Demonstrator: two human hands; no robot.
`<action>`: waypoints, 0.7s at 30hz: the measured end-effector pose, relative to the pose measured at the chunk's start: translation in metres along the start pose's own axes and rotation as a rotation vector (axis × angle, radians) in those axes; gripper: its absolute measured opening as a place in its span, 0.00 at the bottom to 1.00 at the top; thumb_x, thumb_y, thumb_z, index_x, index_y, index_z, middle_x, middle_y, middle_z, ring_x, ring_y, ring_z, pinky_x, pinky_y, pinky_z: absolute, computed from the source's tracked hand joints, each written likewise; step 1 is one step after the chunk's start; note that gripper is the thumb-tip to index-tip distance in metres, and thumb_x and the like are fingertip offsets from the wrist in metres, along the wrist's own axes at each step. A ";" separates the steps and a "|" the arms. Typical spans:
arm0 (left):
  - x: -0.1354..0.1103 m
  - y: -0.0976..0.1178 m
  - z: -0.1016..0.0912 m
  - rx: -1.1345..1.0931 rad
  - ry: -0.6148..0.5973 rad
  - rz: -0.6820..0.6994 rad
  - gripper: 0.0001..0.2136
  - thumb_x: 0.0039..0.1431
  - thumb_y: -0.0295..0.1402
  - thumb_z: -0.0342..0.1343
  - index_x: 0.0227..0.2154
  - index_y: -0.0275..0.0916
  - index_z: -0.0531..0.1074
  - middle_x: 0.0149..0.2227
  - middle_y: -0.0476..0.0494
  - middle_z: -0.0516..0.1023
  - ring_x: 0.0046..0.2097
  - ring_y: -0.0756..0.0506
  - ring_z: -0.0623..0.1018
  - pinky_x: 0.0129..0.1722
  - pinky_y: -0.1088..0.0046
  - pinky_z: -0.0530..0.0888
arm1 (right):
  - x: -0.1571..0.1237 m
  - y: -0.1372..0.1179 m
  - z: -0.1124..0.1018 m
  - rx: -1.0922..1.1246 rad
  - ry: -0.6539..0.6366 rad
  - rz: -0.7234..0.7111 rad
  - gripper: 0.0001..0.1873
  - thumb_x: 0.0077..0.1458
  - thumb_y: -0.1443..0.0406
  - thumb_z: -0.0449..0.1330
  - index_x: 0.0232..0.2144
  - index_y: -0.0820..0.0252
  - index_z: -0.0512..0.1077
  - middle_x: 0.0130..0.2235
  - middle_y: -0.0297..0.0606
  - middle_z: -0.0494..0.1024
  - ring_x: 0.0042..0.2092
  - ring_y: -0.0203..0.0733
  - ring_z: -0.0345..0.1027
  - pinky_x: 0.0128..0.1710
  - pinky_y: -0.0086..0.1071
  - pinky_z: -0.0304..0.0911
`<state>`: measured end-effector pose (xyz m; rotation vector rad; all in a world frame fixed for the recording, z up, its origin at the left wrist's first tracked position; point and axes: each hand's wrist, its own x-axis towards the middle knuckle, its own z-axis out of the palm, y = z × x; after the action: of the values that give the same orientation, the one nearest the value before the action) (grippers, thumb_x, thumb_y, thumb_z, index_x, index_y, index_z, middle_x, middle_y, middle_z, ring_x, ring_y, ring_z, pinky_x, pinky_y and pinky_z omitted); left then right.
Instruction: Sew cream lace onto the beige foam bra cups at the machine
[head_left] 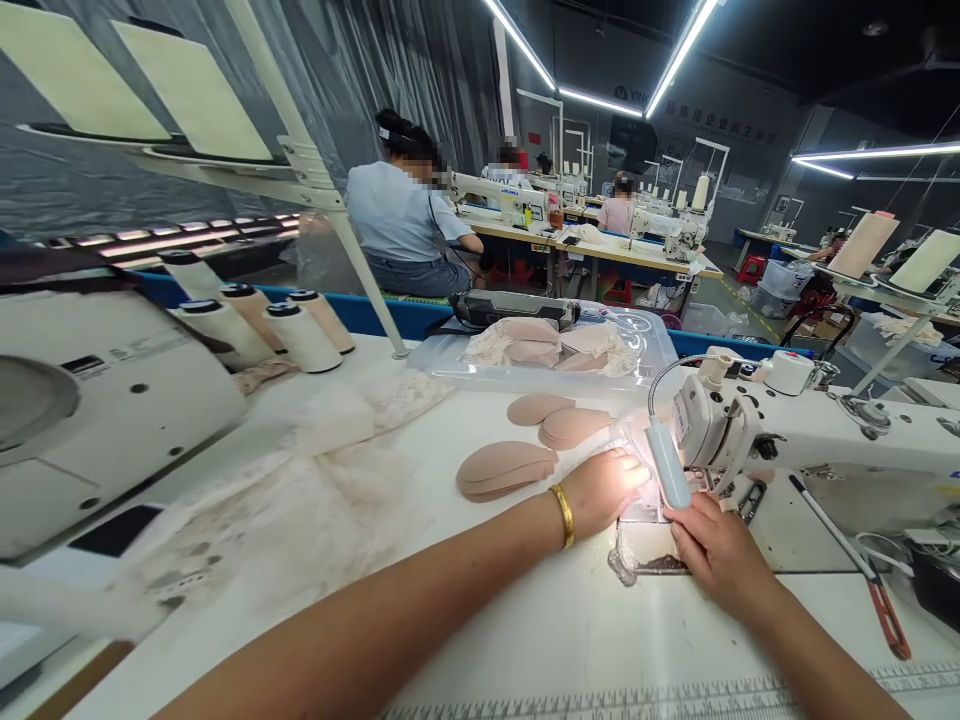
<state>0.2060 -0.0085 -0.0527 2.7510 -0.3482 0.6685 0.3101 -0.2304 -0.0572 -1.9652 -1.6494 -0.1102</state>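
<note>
My left hand (pixel 604 490), with a gold bangle (pixel 562 516) at the wrist, lies with its fingers stretched over pale lace fabric (pixel 624 436) beside the sewing machine head (pixel 701 425). Lamp glare washes out the fingertips. My right hand (pixel 716 545) is at the front of the machine bed, thumb and fingers closed together just below the small work lamp (pixel 667 465); whatever they pinch is hidden. Left of the hands, beige moulded bra cups (pixel 506 470) lie on the white table, one group stacked, with more cups (pixel 577 428) behind.
Sheer lace (pixel 300 500) spreads across the table's left side, near thread cones (pixel 304 335) and another machine (pixel 97 400). A clear plastic tray (pixel 442 365) holds cups and lace. Red-handled tool (pixel 889 615) at right; ruler tape (pixel 600 700) along the front. Other people (pixel 405 210) sit at machines beyond.
</note>
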 end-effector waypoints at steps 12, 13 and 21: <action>-0.094 0.080 -0.058 -0.261 0.301 -0.507 0.13 0.63 0.34 0.56 0.50 0.42 0.72 0.51 0.36 0.77 0.52 0.36 0.76 0.50 0.55 0.73 | 0.008 -0.078 0.015 1.245 0.185 0.693 0.27 0.56 0.53 0.67 0.53 0.52 0.63 0.28 0.24 0.70 0.27 0.33 0.58 0.32 0.29 0.57; -0.099 0.093 -0.059 -0.446 0.301 -0.669 0.11 0.63 0.37 0.56 0.46 0.41 0.73 0.46 0.36 0.79 0.46 0.37 0.79 0.45 0.57 0.75 | 0.006 -0.083 0.017 1.274 0.239 0.707 0.27 0.55 0.53 0.68 0.52 0.51 0.64 0.29 0.24 0.70 0.27 0.33 0.58 0.32 0.29 0.57; -0.084 0.148 -0.038 -1.854 0.535 -1.061 0.16 0.55 0.43 0.68 0.38 0.36 0.76 0.44 0.37 0.81 0.48 0.41 0.80 0.50 0.68 0.75 | -0.039 -0.124 0.045 1.270 0.380 0.640 0.24 0.57 0.51 0.67 0.53 0.48 0.69 0.33 0.29 0.69 0.31 0.36 0.64 0.33 0.31 0.63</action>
<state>0.0736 -0.1197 -0.0279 0.6714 0.4386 0.3282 0.1727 -0.2333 -0.0654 -1.2063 -0.4738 0.6149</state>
